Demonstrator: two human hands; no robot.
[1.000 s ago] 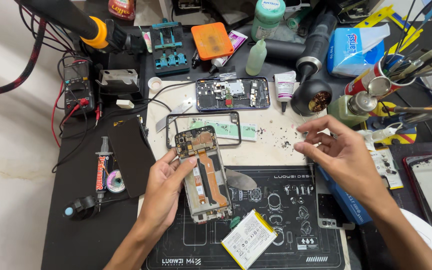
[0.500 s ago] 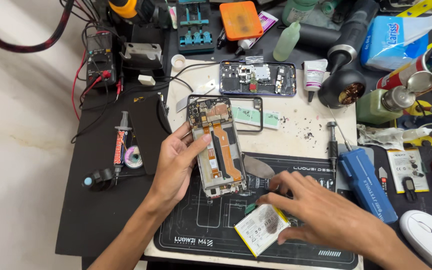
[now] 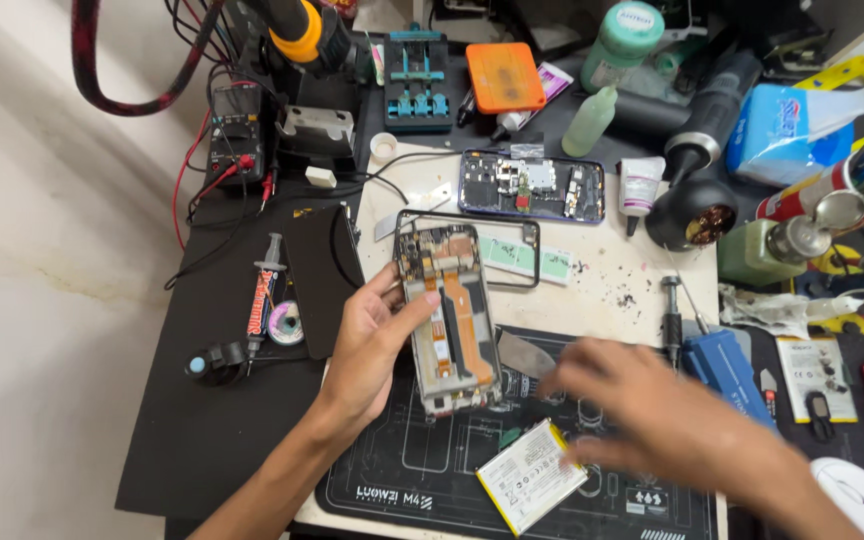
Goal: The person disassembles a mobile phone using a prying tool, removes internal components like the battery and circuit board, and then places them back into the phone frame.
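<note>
Head view: an opened phone frame [image 3: 449, 318] is seen held tilted up off the black work mat [image 3: 422, 470], its inner side turned toward the camera.
Left hand: the left hand [image 3: 372, 345] is wrapped round the frame's left edge, thumb across the front and fingers [image 3: 382, 285] behind, so the circuit side is kept exposed and steady.
Right hand: the right hand [image 3: 657, 415] is blurred; it is spread low over the mat, right of the frame, and whether its fingers are open or pinched on something cannot be told.
Below the fingers: a white and yellow battery [image 3: 530, 476] lies flat on the mat, just beside the right fingertips.
Beyond the fingers: a second opened phone [image 3: 532, 187] and a black bezel [image 3: 512, 250] are laid flat.
Right of the fingers: a blue tool [image 3: 727, 370] and a screwdriver [image 3: 670, 315] are kept close.
Table: the table [image 3: 602, 275] is crowded, its white pad speckled with debris.
Room: a pale wall or floor [image 3: 42, 300] is seen at the left.
</note>
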